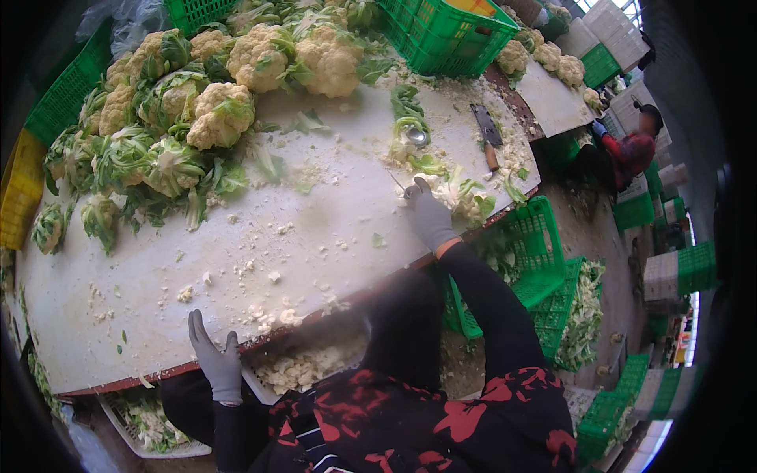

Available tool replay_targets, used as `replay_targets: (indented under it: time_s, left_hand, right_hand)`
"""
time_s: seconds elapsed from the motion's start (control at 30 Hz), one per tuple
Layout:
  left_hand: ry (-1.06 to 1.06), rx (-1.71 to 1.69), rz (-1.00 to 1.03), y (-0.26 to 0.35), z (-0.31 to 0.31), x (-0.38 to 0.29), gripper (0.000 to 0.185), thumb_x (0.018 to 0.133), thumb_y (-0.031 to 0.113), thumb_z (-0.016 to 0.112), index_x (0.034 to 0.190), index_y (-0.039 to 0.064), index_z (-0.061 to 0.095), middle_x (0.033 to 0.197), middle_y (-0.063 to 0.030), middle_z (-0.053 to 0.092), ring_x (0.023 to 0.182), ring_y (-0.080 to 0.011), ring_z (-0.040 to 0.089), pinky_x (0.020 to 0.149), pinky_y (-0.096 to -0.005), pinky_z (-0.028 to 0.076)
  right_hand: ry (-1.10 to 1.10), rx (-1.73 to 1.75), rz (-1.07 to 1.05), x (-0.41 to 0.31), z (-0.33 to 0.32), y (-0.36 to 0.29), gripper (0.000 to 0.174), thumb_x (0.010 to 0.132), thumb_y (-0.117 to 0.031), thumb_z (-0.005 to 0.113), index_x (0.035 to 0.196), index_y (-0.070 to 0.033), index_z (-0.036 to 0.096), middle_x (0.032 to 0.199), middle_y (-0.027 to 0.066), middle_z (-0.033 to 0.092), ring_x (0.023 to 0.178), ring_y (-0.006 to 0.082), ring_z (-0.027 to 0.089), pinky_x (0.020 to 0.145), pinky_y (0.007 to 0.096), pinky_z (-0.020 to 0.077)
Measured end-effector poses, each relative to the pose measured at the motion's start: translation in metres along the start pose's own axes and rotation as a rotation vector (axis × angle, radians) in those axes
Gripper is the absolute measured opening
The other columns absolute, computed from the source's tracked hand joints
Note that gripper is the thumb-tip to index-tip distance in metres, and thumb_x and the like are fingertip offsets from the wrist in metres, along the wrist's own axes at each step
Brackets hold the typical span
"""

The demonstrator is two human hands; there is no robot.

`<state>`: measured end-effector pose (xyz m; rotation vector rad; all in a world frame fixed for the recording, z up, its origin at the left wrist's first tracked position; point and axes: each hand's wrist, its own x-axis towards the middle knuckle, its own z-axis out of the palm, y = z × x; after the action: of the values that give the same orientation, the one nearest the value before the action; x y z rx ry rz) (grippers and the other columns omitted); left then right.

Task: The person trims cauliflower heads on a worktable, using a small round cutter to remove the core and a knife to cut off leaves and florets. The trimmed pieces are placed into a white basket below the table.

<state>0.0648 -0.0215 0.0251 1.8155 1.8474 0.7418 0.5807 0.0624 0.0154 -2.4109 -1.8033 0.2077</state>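
Observation:
My left hand [216, 359], in a grey glove, is at the table's near edge with its fingers apart and nothing in it. Small cauliflower crumbs [290, 317] lie to its right, and a crate of cauliflower florets [307, 366] stands below the edge. My right hand [427, 210], gloved too, grips a knife whose thin blade [396, 181] points up and left; its handle is hidden in the fingers. Cauliflower pieces with leaves [467, 198] lie right beside that hand. A cleaver [488, 133] with a wooden handle rests farther back, near a round metal object [416, 137].
Cauliflower heads [222, 115] are heaped at the back left of the white table [331, 236]. A green crate [455, 35] stands at the back. Green crates [547, 254] with leaves stand right of the table. A co-worker [633, 148] sits farther off.

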Motion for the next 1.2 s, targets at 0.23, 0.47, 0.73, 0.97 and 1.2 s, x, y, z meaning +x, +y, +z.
replay_targets:
  time_s: [0.23, 0.47, 0.73, 0.97, 1.2]
  left_hand:
    - [0.162, 0.088, -0.037, -0.014, 0.011, -0.007, 0.100, 0.085, 0.030, 0.080, 0.161, -0.001, 0.022, 0.168, -0.0226, 0.019, 0.156, -0.0382, 0.020, 0.127, -0.0463, 0.018]
    - [-0.041, 0.352, -0.034, 0.011, 0.034, -0.067, 0.123, 0.077, 0.060, 0.080, 0.161, -0.005, 0.018, 0.166, -0.0290, 0.017, 0.155, -0.0434, 0.016, 0.127, -0.0539, 0.012]
    - [-0.054, 0.479, 0.006, 0.029, 0.049, -0.063, 0.125, 0.075, 0.065, 0.079, 0.160, -0.004, 0.020, 0.165, -0.0322, 0.016, 0.155, -0.0449, 0.016, 0.126, -0.0569, 0.011]
    - [-0.219, 0.441, 0.324, 0.062, 0.079, -0.006, 0.076, 0.079, 0.044, 0.080, 0.148, 0.022, 0.053, 0.158, -0.0221, 0.038, 0.149, -0.0477, 0.027, 0.121, -0.0668, 0.016]
    - [-0.269, 0.380, 0.291, 0.019, 0.020, -0.038, 0.094, 0.079, 0.052, 0.080, 0.158, 0.021, 0.041, 0.164, -0.0277, 0.025, 0.152, -0.0485, 0.023, 0.124, -0.0632, 0.012]
  right_hand:
    - [0.618, 0.515, 0.411, -0.106, 0.050, 0.146, 0.041, 0.091, -0.015, 0.062, 0.131, -0.007, 0.062, 0.109, 0.0229, 0.070, 0.095, 0.0393, 0.069, 0.088, 0.0438, 0.0542]
    - [0.255, 1.223, 1.018, -0.157, 0.096, 0.099, 0.024, 0.094, -0.010, 0.057, 0.118, -0.008, 0.055, 0.077, 0.0066, 0.057, 0.054, 0.0194, 0.054, 0.044, 0.0388, 0.0427]
    - [0.347, 1.024, 0.800, -0.186, 0.184, 0.117, 0.025, 0.089, -0.010, 0.063, 0.111, 0.002, 0.060, 0.087, 0.0140, 0.065, 0.066, 0.0242, 0.060, 0.061, 0.0408, 0.0492]
    - [0.323, 1.294, 0.551, -0.195, 0.246, 0.155, 0.032, 0.090, -0.011, 0.067, 0.117, 0.005, 0.062, 0.094, 0.0138, 0.069, 0.076, 0.0257, 0.062, 0.074, 0.0400, 0.0514]
    - [0.363, 1.356, 0.866, -0.204, 0.081, 0.068, 0.029, 0.101, -0.011, 0.054, 0.127, 0.001, 0.056, 0.111, 0.0102, 0.069, 0.074, 0.0156, 0.061, 0.068, 0.0307, 0.0520]
